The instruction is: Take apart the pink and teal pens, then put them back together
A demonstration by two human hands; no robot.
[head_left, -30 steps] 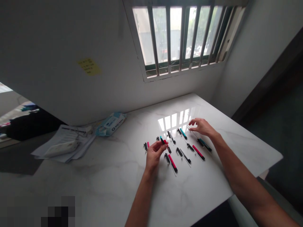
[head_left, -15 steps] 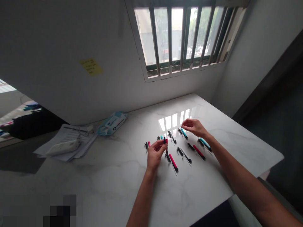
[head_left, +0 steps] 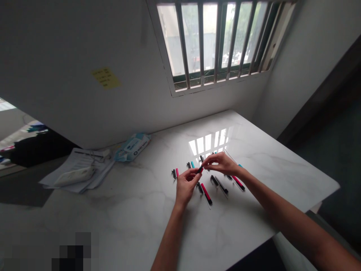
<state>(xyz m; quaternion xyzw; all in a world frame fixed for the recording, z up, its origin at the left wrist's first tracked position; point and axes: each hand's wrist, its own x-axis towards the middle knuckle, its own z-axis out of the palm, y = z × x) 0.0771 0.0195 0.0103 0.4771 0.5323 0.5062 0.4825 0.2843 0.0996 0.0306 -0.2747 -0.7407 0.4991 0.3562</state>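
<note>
My left hand [head_left: 184, 186] is closed around a black-and-red pen piece [head_left: 200, 169], which it holds tilted above the table. The fingertips of my right hand [head_left: 224, 163] are pinched at the upper end of that piece; whatever they grip is too small to make out. Around both hands lie pens taken apart: a red barrel [head_left: 206, 193], a black piece [head_left: 214, 180] beside a grey barrel [head_left: 221, 184], another red barrel [head_left: 238, 182] and a teal one [head_left: 193, 164]. A thin white stick [head_left: 230, 155] shows behind my right hand, which hides some parts.
The pens lie on a white marbled table [head_left: 126, 222]. Farther left are a blue wipes pack [head_left: 133, 146], stacked papers [head_left: 76, 160] and a white device [head_left: 75, 176] on them. A barred window [head_left: 214, 41] and a yellow note [head_left: 105, 78] are on the wall.
My right hand has moved left and down from beside the teal pen to the piece in my left hand. The piece has tilted over to the right.
</note>
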